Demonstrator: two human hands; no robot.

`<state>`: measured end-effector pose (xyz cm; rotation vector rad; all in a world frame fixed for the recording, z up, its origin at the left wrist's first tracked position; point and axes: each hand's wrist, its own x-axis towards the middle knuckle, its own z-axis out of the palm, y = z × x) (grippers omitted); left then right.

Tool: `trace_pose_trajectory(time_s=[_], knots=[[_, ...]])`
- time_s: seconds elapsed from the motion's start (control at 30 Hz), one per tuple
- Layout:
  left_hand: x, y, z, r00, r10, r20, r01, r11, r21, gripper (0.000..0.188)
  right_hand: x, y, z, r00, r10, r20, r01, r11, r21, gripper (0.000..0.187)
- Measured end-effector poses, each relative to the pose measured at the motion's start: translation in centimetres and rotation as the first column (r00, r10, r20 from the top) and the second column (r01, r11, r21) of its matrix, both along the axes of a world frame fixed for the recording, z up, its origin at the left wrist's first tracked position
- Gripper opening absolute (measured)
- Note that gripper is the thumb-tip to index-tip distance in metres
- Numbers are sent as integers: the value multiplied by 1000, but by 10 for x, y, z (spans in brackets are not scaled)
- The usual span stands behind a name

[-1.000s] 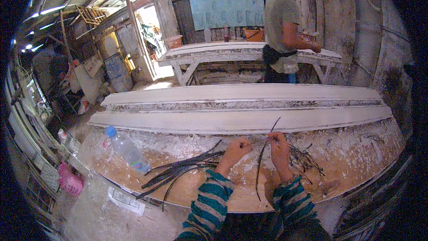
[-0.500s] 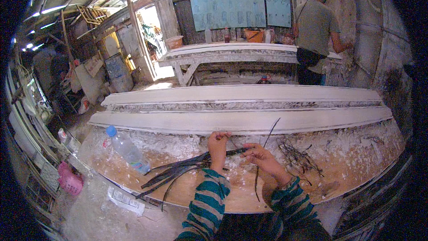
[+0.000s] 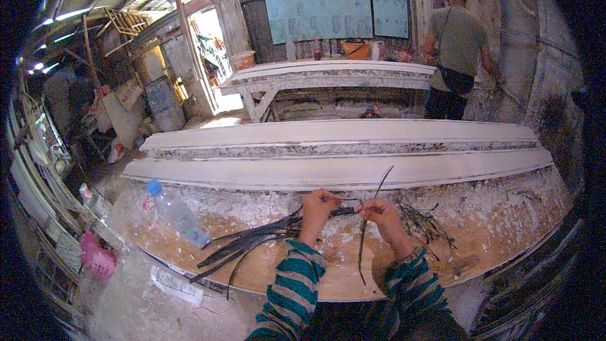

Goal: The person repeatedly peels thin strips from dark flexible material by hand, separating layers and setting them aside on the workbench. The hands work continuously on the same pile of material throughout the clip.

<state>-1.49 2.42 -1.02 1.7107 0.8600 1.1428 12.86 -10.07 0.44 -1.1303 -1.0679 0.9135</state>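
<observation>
Over the plaster-spattered wooden board, my left hand [image 3: 320, 207] is pinched shut on the end of a thin dark strand that runs toward my right hand [image 3: 382, 213]. My right fingers are closed on a thin black strip [image 3: 362, 249], which stands out above and below them. Between and below my hands lies a bundle of black strips [image 3: 255, 240], its loose ends fanned to the left. Its gathered end reaches close to my right fingertips; whether they touch it I cannot tell. A tangle of thin dark strands [image 3: 426, 227] lies right of my right hand.
Two long white moulded strips [image 3: 341, 169] cross the board beyond my hands. A clear bottle with a blue cap [image 3: 177, 213] lies on the left. Behind are a long bench [image 3: 278, 77] and a person [image 3: 457, 44] with their back turned. A pink basket [image 3: 96, 256] sits on the floor.
Both hands have shifted slightly to the right and come closer together, the thin strand now stretched between them. The person behind has stepped to the right and turned further away.
</observation>
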Motion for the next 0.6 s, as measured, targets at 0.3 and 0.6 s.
trace_pose_trajectory(time_s=[0.3,0.6], knots=[[0,-10,11,913,-395,-100,383,916,-123,21,20,15,-22,786,-463,409,391,886,250,5],[4,-37,25,537,-825,-177,787,565,-248,18,26,21,-37,694,-603,394,558,796,234,6]])
